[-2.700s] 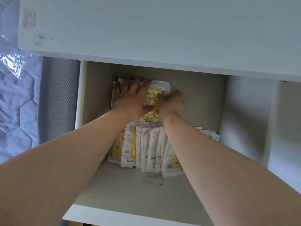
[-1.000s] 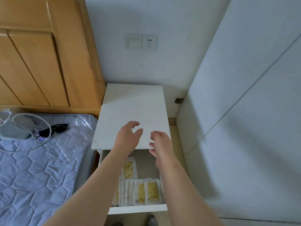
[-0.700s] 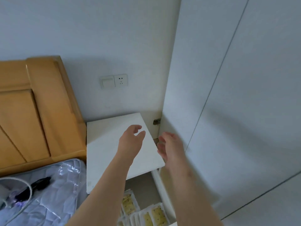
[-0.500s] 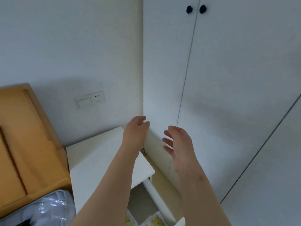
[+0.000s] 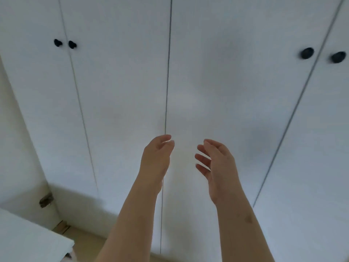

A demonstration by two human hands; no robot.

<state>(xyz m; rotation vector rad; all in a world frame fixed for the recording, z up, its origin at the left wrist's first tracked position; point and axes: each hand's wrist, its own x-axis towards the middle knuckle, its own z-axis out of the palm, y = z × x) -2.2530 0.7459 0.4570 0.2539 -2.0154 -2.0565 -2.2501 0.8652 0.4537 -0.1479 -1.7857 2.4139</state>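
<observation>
Both bare forearms reach up from the bottom edge of the view, and both hands hang in the air in front of the white wardrobe doors. The left hand is seen from its back, its fingers loosely curled toward the thumb with nothing between them. It overlaps the thin dark seam that runs straight down between two door panels. Whether its fingertips reach the door surface cannot be told.

The right hand is just beside the left, apart from it, with the palm turned toward the left hand. Its fingers are spread and only gently bent, and they hold nothing.

The wardrobe doors fill nearly the whole view behind the hands, all of them closed. A pair of small black knobs sits side by side high on the left panels. A second, rounder pair of black knobs sits high on the right, one on each side of another seam. Both pairs are well apart from the hands.

At the left, a strip of white wall meets the wardrobe, with a small dark metal fitting low on it. The corner of a white nightstand top shows at the lower left, with a patch of pale floor beside it.
</observation>
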